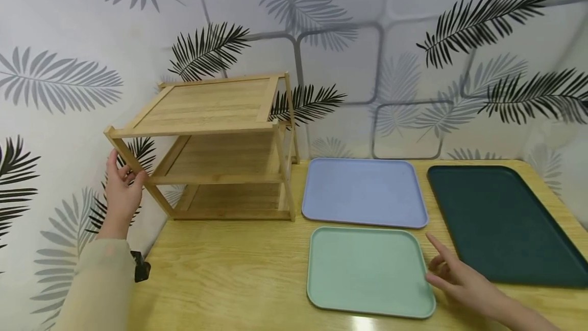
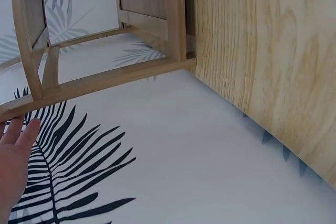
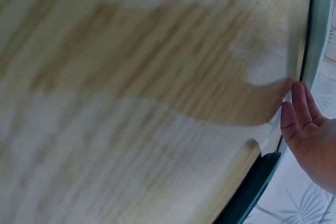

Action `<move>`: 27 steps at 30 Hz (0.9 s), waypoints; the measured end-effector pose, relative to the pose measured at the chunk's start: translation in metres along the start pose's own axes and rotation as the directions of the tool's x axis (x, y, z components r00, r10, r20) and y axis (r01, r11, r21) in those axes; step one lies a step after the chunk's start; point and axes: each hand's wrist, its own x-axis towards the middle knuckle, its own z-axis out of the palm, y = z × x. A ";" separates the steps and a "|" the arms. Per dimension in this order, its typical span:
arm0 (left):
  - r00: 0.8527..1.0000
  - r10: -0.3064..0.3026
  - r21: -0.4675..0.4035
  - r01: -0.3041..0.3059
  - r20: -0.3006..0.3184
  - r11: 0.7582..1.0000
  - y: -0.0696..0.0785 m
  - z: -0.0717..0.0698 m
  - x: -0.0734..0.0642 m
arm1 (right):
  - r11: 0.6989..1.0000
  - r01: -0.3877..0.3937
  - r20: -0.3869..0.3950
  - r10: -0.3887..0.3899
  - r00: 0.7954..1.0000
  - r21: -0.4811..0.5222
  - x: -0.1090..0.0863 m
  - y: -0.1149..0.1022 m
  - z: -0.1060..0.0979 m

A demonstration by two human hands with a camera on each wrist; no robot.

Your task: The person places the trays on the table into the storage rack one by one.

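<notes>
In the head view a wooden three-tier shelf stands at the left of the table, against the wall. My left hand is at its front left post, fingertips touching the wood from the outer side. The left wrist view shows the same hand just under the post. At the right, my right hand is beside the right edge of a mint green tray, index finger extended and thumb at the rim. Its fingertips meet the tray edge in the right wrist view.
Behind the mint tray lies a lavender-blue tray. A larger dark green tray lies at the right of the wooden table. Leaf-patterned wall covering runs along the back and left. A small black object shows beside the left sleeve.
</notes>
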 end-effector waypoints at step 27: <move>0.987 -0.014 0.188 0.044 -0.157 0.981 0.004 0.010 0.011 | 0.954 -0.048 -0.013 0.054 0.998 0.297 0.010 0.008 0.002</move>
